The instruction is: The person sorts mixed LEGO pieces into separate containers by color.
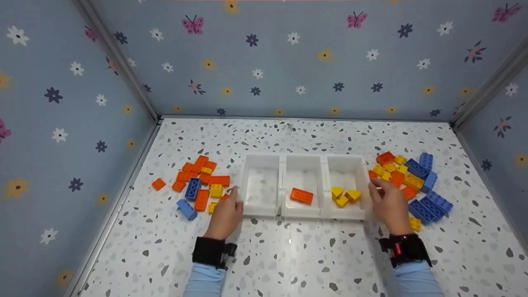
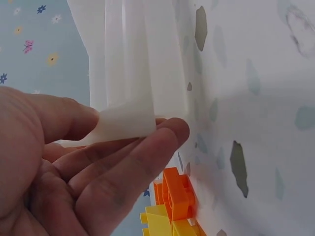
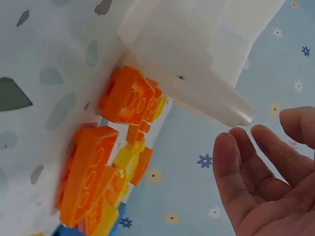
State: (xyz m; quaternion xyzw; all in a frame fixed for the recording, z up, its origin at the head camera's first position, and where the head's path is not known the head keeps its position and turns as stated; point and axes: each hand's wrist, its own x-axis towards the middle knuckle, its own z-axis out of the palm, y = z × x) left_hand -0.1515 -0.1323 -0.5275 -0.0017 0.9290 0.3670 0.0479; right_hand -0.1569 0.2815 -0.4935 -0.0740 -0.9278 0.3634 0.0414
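Note:
A white three-compartment tray sits on the table between the hands. An orange brick lies in its middle compartment, and three small yellow bricks are in the right one. At the tray's left end, my left hand pinches the end wall; the left wrist view shows the thumb on one side and fingers on the other. My right hand is at the right end. In the right wrist view its fingertips are by the tray's edge, touching or nearly so, with the thumb apart.
Left of the tray lies a loose pile of orange, yellow and blue bricks. Another mixed pile with larger blue bricks lies to the right, close beside the right hand. Patterned blue panels stand around the speckled table.

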